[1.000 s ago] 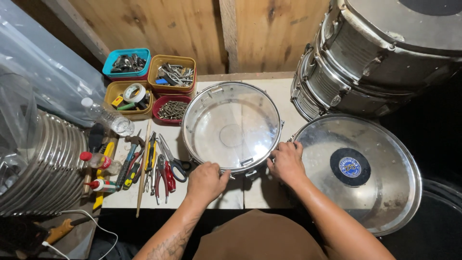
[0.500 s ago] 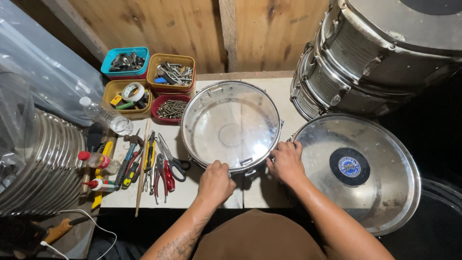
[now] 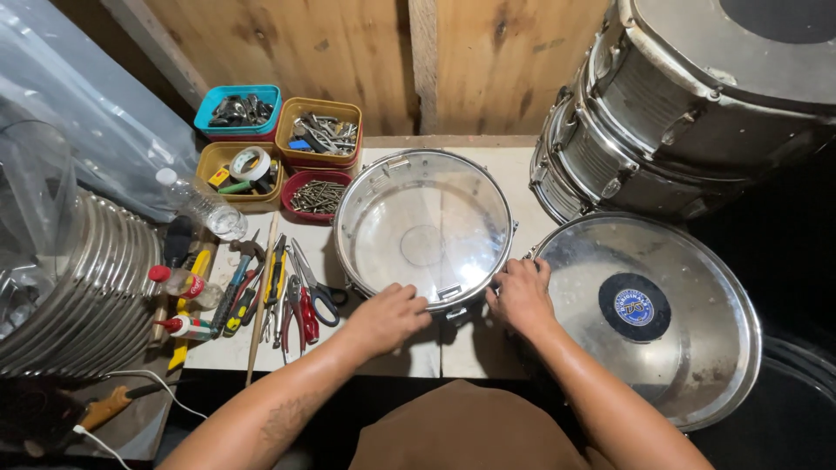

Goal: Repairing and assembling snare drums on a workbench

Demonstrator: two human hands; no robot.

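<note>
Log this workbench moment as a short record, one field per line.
Left hand: left hand rests on the near rim of the drum
Right hand: right hand grips the rim at its near right side
Drum: clear head, metal hoop, lying flat on the white table
Left of drum: pliers, scissors, screwdrivers
Behind: trays of screws and parts
Right: shiny metal disc

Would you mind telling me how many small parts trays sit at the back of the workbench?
4, clustered back left: a blue tray of dark hardware, an orange tray of metal bits, a yellow tray holding a tape roll, and a red tray of screws. None looks hidden.
</note>
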